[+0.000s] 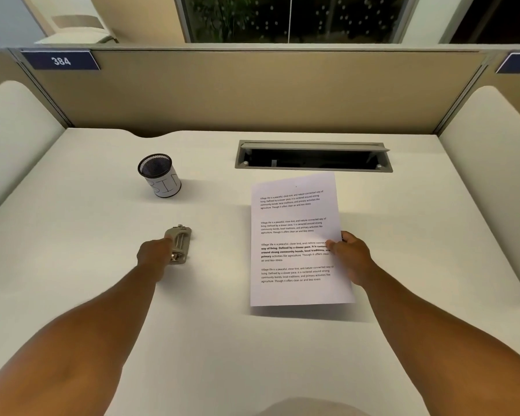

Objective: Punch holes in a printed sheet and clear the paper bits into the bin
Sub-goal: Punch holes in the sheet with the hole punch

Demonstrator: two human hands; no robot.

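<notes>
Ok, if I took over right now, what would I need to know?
Left hand grips the hole punch on the desk. Right hand pinches the printed sheet by its right edge, lifted slightly off the desk. The mesh bin stands behind the punch. Done: both things picked up; no holes show in the sheet. Left: slide the sheet into the punch, press, tip the paper bits into the bin.

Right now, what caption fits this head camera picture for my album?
At a white desk, the left hand grips the hole punch, the right hand pinches the printed sheet; mesh bin waits.
</notes>
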